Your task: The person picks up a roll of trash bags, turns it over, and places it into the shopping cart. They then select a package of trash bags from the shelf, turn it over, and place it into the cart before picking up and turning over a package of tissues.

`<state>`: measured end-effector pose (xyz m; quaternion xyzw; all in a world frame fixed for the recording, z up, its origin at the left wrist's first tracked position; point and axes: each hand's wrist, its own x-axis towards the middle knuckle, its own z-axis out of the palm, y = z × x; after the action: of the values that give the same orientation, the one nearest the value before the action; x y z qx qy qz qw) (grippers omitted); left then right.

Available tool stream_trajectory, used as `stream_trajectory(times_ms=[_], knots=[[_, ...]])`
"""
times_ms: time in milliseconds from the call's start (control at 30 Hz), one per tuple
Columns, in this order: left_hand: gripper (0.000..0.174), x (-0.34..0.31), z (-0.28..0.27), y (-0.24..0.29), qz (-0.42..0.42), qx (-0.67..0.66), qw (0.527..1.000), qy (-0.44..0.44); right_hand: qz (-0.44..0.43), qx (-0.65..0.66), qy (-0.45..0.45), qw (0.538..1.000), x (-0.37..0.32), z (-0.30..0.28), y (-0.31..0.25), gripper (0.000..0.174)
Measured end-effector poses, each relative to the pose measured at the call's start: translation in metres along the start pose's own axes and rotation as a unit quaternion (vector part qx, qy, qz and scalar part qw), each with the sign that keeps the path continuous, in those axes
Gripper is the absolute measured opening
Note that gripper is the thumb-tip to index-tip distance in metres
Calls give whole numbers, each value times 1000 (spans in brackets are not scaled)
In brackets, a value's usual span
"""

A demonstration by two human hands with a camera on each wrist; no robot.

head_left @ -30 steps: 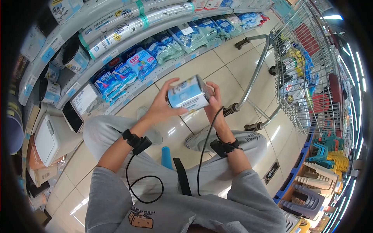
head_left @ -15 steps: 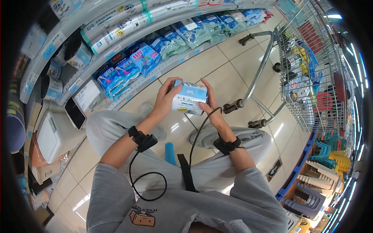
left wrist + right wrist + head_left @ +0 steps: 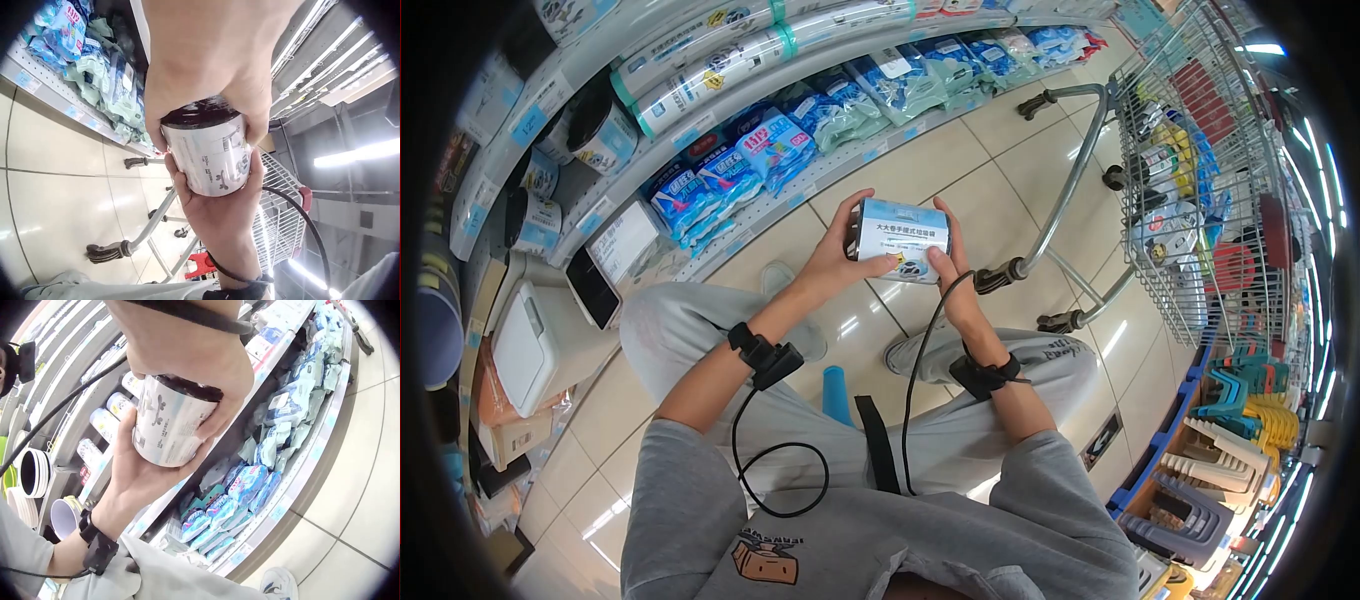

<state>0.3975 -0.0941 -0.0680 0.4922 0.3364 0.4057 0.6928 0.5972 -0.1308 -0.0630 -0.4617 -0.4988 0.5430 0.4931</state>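
Note:
Both hands hold a roll of garbage bags (image 3: 903,238) in a white and light-blue printed wrapper, up over the floor between the person's knees. Its printed label faces the head camera, lines of text nearly level. My left hand (image 3: 838,262) grips the left end, thumb laid across the lower front. At the other end my right hand (image 3: 953,270) grips it, thumb on the lower right of the label. In the left wrist view a dark end of the roll (image 3: 209,159) shows beneath the left hand. From the right wrist, the roll (image 3: 169,428) sits between both palms.
On the left, shelves carry longer bag rolls (image 3: 710,88) and blue packets (image 3: 770,150). A shopping cart (image 3: 1190,190) with goods stands at right, its frame reaching near the right hand. A white-lidded bin (image 3: 530,350) and a phone-like dark slab (image 3: 593,290) are at left; stacked stools (image 3: 1200,500) at lower right.
The roll has been turned in the hands, so its label text now faces up and its earlier tilt has levelled out. The left thumb has moved onto the front of the label.

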Motion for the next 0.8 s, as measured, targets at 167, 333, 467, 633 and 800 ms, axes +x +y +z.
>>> stream_trajectory(times_ms=[167, 333, 467, 633, 800], knots=[[102, -1, 2, 2, 7, 15, 1000, -15, 13, 10, -4, 1000, -3, 5, -14, 81], [107, -3, 5, 6, 18, 23, 999, -29, -10, -35, -10, 999, -1, 2, -15, 81], [106, -4, 6, 4, 15, 33, 999, -26, -14, -26, -17, 999, 0, 1, -14, 79], [103, -3, 5, -2, 52, 77, 995, -19, -25, -31, -14, 999, 2, -3, -8, 77], [101, -5, 4, 1, 160, 279, 947, -18, -3, 41, 7, 999, 0, -1, -8, 77]])
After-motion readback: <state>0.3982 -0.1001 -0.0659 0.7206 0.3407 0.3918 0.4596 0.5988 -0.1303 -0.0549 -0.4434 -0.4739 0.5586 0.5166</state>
